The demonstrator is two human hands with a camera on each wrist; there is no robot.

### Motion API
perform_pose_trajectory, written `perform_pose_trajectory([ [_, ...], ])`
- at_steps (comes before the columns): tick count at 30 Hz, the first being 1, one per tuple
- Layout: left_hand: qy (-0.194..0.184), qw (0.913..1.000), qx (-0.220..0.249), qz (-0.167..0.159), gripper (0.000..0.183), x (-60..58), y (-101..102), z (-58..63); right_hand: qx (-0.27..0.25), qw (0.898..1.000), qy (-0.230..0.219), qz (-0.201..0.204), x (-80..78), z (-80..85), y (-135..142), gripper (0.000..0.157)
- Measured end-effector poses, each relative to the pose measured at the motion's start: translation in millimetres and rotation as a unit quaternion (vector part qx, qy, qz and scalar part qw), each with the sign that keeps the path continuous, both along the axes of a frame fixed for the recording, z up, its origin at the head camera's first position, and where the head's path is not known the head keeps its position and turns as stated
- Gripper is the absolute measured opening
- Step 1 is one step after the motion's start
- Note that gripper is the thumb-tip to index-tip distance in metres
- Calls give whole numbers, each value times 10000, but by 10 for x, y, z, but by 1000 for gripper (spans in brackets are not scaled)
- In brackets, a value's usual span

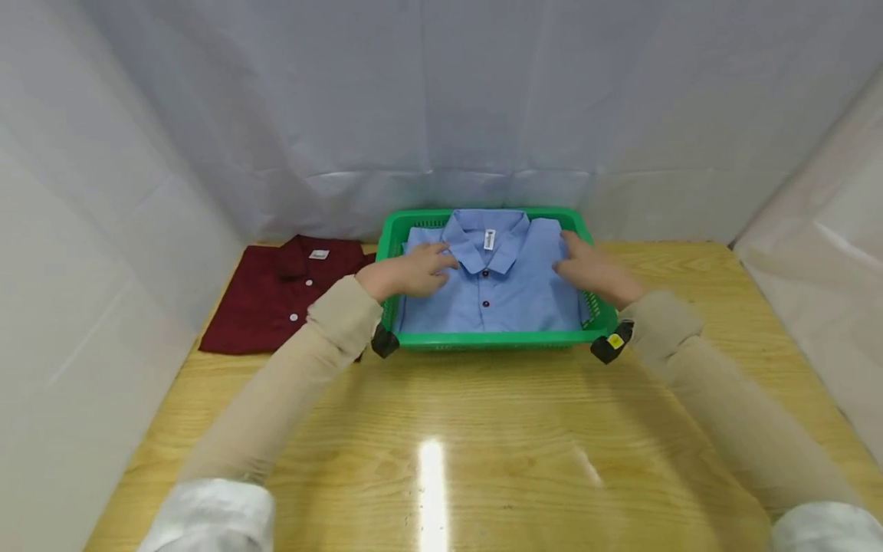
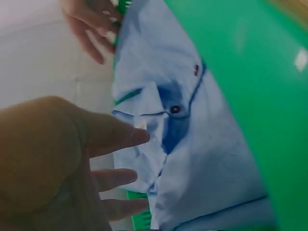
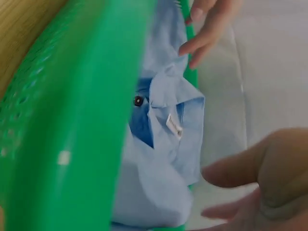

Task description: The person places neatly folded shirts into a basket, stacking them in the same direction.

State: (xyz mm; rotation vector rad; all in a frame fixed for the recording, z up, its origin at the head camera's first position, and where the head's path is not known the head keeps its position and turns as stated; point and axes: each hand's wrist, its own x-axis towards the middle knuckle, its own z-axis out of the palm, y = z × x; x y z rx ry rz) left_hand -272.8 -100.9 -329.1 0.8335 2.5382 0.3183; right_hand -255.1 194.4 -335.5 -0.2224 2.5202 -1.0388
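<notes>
A folded light blue shirt [image 1: 455, 303] with a collar, dark buttons and a white neck label lies in a green plastic basket [image 1: 483, 340]. Over the shirt's left side, beside the collar, is my left hand [image 1: 417, 272], its fingers spread and slightly bent. My right hand [image 1: 596, 270] is at the shirt's right shoulder, thumb and fingers apart. Both wrist views show the left hand [image 2: 53, 154] and the right hand [image 3: 260, 178] with nothing gripped between the fingers. Whether the fingertips touch the cloth I cannot tell.
A folded maroon shirt [image 1: 262, 299] with white buttons lies left of the basket, partly behind my left forearm. Everything stands on a wooden table [image 1: 510, 445]. White sheeting [image 1: 510, 100] hangs behind the basket and along both sides.
</notes>
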Motion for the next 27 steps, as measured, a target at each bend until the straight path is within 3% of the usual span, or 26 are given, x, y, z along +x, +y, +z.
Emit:
perform_pose_trajectory([
  [3,-358,9972,-635,-190,45,-38,0,-46,653,9943,352,761,25,15,-99,64],
  [6,-564,9915,-1151,-225,48,-54,-25,-69,1088,9843,79,1385,29,14,-171,63],
  [10,-728,9835,-1640,-230,54,-73,-89,-61,1574,9728,-615,1582,12,-29,-192,70],
  [15,-487,9744,-2149,-444,56,-74,-136,-85,1722,9687,-858,1567,-45,-111,-157,73],
  [19,-429,9780,-2033,-181,56,-25,-165,-78,1639,9679,-883,1690,-30,-74,-171,73],
  [22,-444,9839,-1729,-54,55,-22,-206,-36,1643,9657,-868,1813,27,61,-185,75],
  [27,-244,9918,-1232,-236,50,-109,-201,52,1379,9703,-906,1770,-29,329,-174,75],
])
